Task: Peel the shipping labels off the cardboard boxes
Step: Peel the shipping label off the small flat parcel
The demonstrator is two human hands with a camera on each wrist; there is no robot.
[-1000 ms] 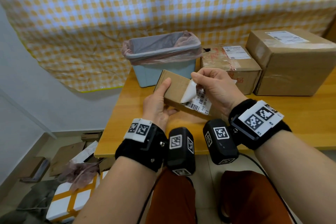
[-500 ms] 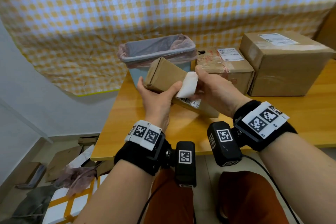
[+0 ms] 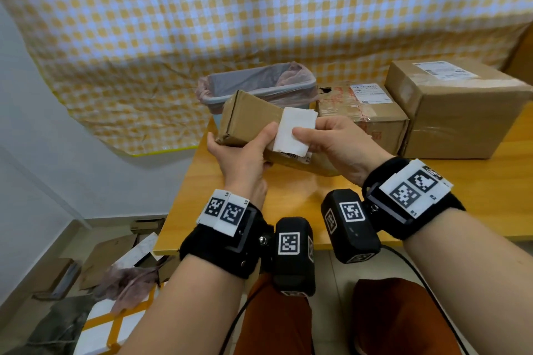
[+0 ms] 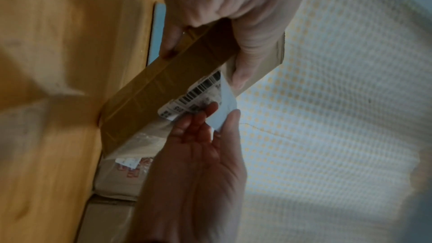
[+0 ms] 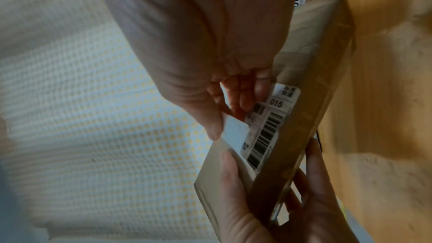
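Note:
A small flat cardboard box [image 3: 248, 118] is held tilted above the wooden table [image 3: 288, 193]. My left hand [image 3: 245, 153] grips its near left end, thumb on top [image 4: 245, 56], fingers underneath [image 5: 311, 173]. My right hand [image 3: 331, 141] pinches the white shipping label [image 3: 294, 131], whose peeled part stands up blank side toward me. The label's barcode end [image 4: 198, 91] [image 5: 266, 136] still sticks to the box. Two bigger boxes, one medium [image 3: 372, 121] and one large [image 3: 461, 112], sit at the back right, each with a label [image 3: 370, 93] [image 3: 444, 70] on top.
A light blue bin [image 3: 259, 89] with a pink liner stands on the table just behind the held box. A yellow checked cloth [image 3: 259, 8] hangs behind. Flattened cardboard and scraps [image 3: 115, 277] lie on the floor at the left, beyond the table's left edge.
Both hands raised the small box off the table and tilted it. My right hand pulled the label farther up, so more of its blank back shows.

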